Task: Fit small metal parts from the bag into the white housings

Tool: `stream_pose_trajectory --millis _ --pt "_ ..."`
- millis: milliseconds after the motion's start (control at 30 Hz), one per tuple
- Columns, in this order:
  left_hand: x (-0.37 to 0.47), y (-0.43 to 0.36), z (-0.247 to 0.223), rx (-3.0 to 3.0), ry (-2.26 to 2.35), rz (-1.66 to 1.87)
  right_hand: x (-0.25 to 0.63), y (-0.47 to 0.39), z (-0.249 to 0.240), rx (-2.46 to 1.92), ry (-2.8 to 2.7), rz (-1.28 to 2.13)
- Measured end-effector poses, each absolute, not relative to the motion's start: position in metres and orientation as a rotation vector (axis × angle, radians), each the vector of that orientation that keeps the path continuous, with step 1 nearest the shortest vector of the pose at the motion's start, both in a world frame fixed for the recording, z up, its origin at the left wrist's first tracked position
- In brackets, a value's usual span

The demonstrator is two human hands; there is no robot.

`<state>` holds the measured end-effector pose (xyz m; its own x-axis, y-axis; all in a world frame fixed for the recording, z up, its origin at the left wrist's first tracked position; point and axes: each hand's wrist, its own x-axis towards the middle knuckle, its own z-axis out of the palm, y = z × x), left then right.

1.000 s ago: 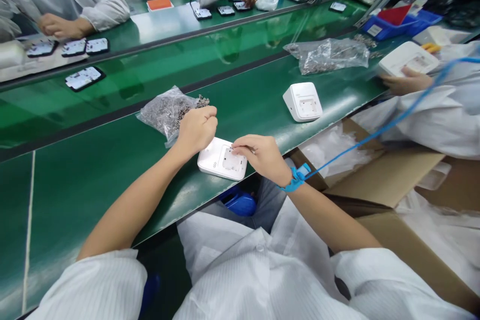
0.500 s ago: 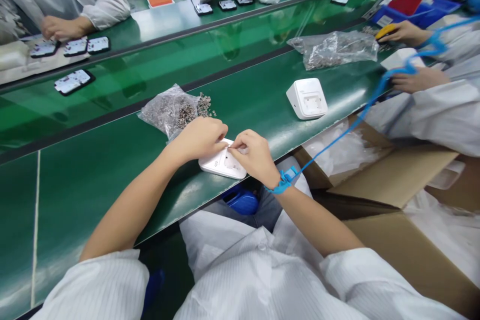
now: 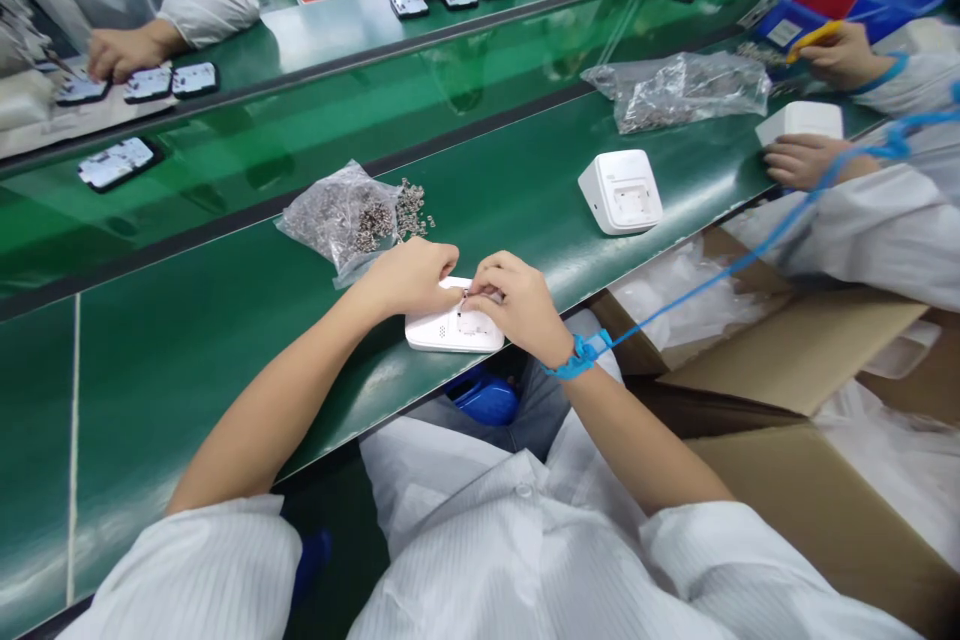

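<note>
Hands (image 3: 412,276) drawn closer, green bench (image 3: 510,190), open carton (image 3: 795,348)

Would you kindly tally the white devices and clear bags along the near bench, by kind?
White devices: 3, one of them at the left hand and right hand
Clear bags: 2
Total: 5

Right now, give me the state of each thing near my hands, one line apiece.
Left hand: curled over the white housing.
Right hand: fingertips at its recess; anything pinched too small to tell.
White housing: on the bench, recess facing up.
Plastic bag: open, small metal parts spilling out.
Other white housing: standing, untouched.
Wrist strap: fastened.
Cardboard box: open.
</note>
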<state>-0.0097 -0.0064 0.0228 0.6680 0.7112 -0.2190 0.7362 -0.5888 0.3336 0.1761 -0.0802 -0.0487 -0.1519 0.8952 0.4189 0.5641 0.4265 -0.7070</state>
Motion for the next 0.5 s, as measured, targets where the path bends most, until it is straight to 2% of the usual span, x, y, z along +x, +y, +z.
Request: stream_pose_trajectory --millis 233,500 --pt "-0.002 -0.011 0.028 2.409 1.204 -0.147 0.173 -0.105 -0.07 -1.129 -1.747 0.302" --pt "-0.004 0.0 0.025 2.164 1.06 -0.149 0.174 -0.101 -0.07 -1.058 -1.806 0.261"
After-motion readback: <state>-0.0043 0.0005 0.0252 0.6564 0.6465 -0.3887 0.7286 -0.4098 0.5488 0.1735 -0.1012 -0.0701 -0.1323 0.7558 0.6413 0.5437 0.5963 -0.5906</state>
